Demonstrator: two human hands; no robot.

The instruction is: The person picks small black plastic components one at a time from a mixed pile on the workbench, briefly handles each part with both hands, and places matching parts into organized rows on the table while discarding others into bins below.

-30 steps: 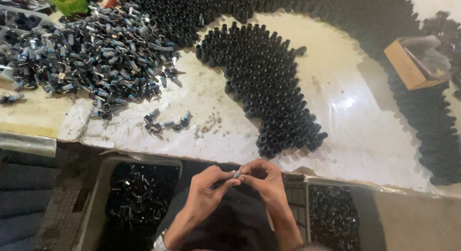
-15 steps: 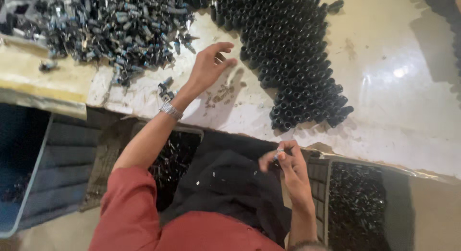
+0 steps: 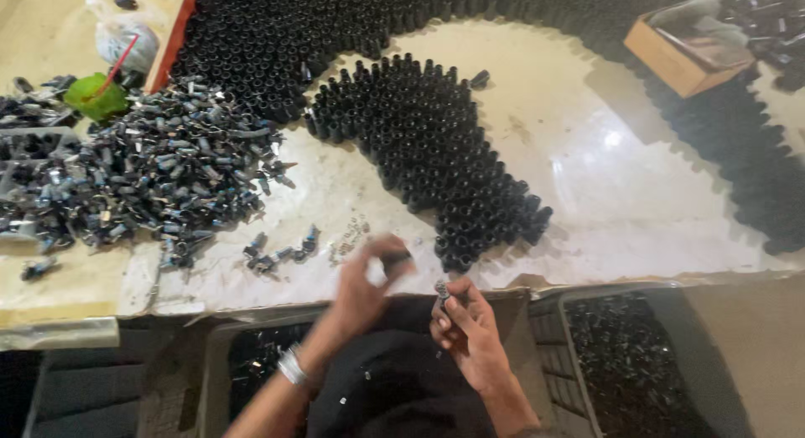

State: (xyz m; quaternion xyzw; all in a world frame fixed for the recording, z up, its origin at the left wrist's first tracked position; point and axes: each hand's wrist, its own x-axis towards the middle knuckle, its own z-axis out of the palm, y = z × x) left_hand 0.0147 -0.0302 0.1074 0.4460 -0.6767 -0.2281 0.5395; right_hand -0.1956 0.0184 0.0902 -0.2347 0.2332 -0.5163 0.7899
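Observation:
My left hand [image 3: 365, 283], blurred by motion, hovers over the table's front edge with its fingers pinched around a small dark piece [image 3: 396, 258]. My right hand [image 3: 466, 325] is just beside it, fingertips shut on a small metal part [image 3: 441, 289]. A heap of loose dark and silvery parts [image 3: 159, 174] lies at the left. A dense block of upright black cylindrical pieces [image 3: 440, 157] stands in the middle, right behind both hands. A few stray parts [image 3: 281, 252] lie near the left hand.
More black pieces form a long band [image 3: 738, 145] along the back and right. A cardboard box [image 3: 683, 48] sits at the far right, a green object [image 3: 96, 98] and a plastic bag [image 3: 126, 40] at the far left. Bins of dark parts [image 3: 629, 362] stand below the table edge.
My left hand has drawn back from the stray parts on the table to the right hand, now pinching a small piece. The view has shifted.

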